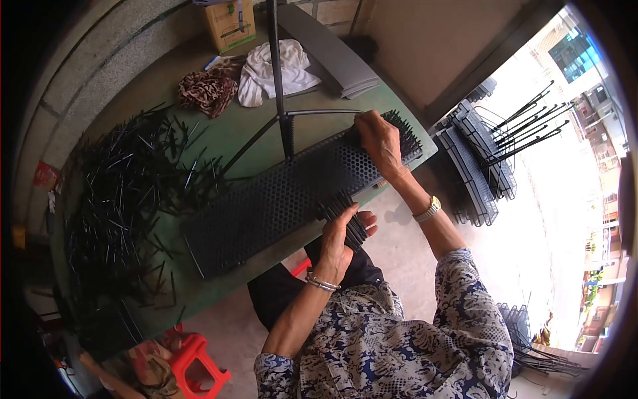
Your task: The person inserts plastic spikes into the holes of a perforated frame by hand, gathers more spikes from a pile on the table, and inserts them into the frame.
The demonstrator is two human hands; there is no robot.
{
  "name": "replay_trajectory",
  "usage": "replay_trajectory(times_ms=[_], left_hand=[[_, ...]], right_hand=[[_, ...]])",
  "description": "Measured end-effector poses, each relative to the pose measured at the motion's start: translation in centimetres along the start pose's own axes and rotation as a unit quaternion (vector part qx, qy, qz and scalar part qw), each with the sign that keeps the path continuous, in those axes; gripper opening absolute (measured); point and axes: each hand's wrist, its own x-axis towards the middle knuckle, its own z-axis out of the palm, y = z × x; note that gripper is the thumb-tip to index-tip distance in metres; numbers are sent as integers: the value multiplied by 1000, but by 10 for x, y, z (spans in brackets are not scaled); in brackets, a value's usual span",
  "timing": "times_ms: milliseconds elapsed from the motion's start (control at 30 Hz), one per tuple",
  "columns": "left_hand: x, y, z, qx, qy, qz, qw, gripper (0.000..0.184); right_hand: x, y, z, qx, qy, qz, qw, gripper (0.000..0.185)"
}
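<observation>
A long black perforated panel (259,203) with rows of round holes lies slantwise along the near edge of the green table. Black thin rods (407,136) stand upright, closely packed, at its right end. My left hand (337,243) is closed around a bundle of black rods (347,216), held at the panel's near edge. Over the panel, beside the standing rods, my right hand (381,141) has its fingers pinched together, pointing toward the holes. Whatever is between those fingertips is hidden.
A large heap of loose black rods (123,193) covers the table's left side. Behind the panel rises a black metal stand (276,73). Further back lie a white cloth (276,70), a patterned cloth (207,92), grey sheets (332,56) and a carton (230,26). A red stool (196,366) stands below.
</observation>
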Motion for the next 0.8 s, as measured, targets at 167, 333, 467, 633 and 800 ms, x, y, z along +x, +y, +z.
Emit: replay_trajectory(times_ms=[167,333,467,633,800], left_hand=[[-2,2,1,7,1,-8,1000,12],[-1,2,0,19,-6,-24,1000,16],[-2,0,1,32,-10,-27,999,18],[0,-3,1,17,-25,-34,999,20],[0,-3,3,17,-22,-33,999,19]], right_hand=[[3,0,-1,-30,-15,-47,998,14],[6,-8,-8,-41,-47,-58,996,14],[8,-15,-11,-11,-93,-80,992,12],[7,-12,-9,12,-140,-95,986,10],[1,1,-5,-33,-96,-108,989,12]])
